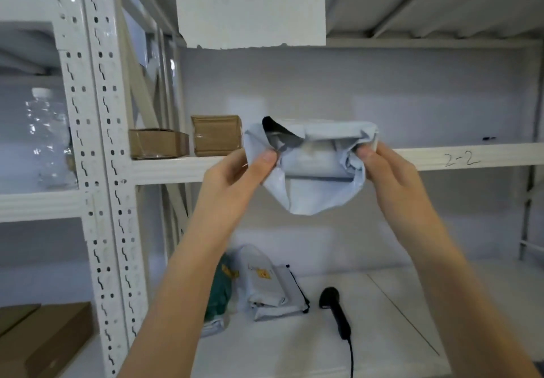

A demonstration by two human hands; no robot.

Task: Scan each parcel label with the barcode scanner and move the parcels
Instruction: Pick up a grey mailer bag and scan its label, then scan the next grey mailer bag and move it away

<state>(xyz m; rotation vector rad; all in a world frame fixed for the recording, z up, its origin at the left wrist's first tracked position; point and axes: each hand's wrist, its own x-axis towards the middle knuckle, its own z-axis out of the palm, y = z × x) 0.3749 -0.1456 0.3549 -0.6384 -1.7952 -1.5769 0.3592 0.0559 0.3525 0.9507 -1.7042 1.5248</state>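
Observation:
Both hands hold a crumpled pale grey poly-bag parcel (315, 168) in the air, level with the front edge of the middle shelf (471, 158). My left hand (235, 177) pinches its left side and my right hand (388, 171) pinches its right side. No label shows on the side facing me. The black barcode scanner (335, 310) lies on the lower shelf (382, 333) with its cable running toward me. To the scanner's left lie a white bag parcel (268, 286) and a green bag parcel (219, 292), partly hidden behind my left forearm.
Two brown cardboard boxes (159, 143) (216, 135) stand at the left end of the middle shelf, which is marked "2-2". A perforated white upright (97, 154) divides the racks. A clear plastic bottle (48, 139) and a large cardboard box (44, 339) sit in the left rack.

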